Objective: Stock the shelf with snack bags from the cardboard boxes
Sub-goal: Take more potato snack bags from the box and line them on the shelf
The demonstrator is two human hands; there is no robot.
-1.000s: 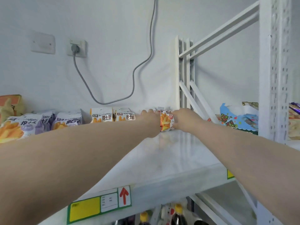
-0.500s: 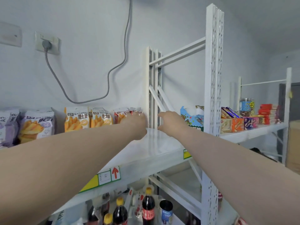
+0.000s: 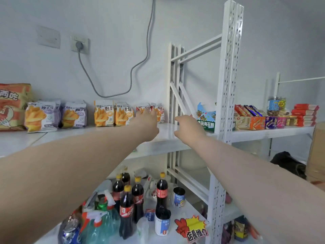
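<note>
A row of snack bags stands along the back of the white shelf [image 3: 163, 136]: purple bags [image 3: 41, 116], yellow bags [image 3: 103, 113] and red bags [image 3: 160, 111] at the right end by the upright. My left hand [image 3: 146, 124] reaches over the shelf with its fingers stretched toward the red bags, holding nothing. My right hand [image 3: 189, 126] hovers just to the right, fingers relaxed and empty, a little apart from the bags. A cardboard box [image 3: 316, 152] shows at the right edge.
White perforated uprights [image 3: 230, 71] divide the shelf. Right of them sit a blue-green snack box [image 3: 206, 118], boxed snacks and a jar [image 3: 276, 106]. Below stand several cola bottles [image 3: 161, 191], spray bottles and cans. A grey cable [image 3: 140, 62] hangs on the wall.
Both hands held a red bag at the shelf's back a second ago; they have let go and drawn back slightly. The bag stands in the row. My view has pulled back and down.
</note>
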